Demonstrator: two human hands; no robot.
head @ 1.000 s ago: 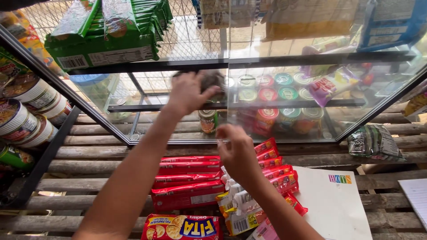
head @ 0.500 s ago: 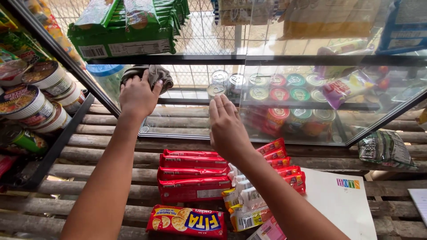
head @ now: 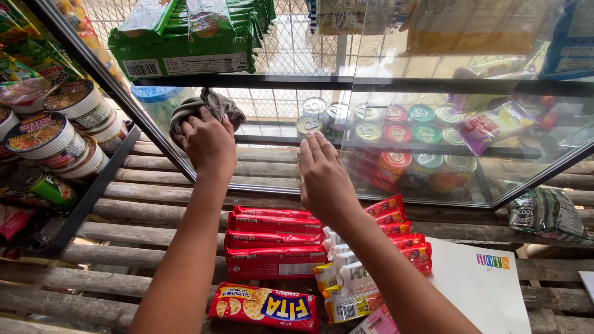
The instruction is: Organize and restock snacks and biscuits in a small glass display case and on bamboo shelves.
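Left hand (head: pixel 209 141) bunches the soft grey cloth (head: pixel 204 106) against the glass pane (head: pixel 272 124) of the display case, fingers curled tight over its middle, while the right hand (head: pixel 323 179) lies flat and open-fingered on the slick, fragile-looking glass beside it.

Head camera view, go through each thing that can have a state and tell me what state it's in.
Left hand: gripping the cloth.
Grey cloth: bunched, pressed on the glass.
Right hand: open, flat against the glass panel.
Cans: upright, lids sealed.
Red packets: stacked, unopened.
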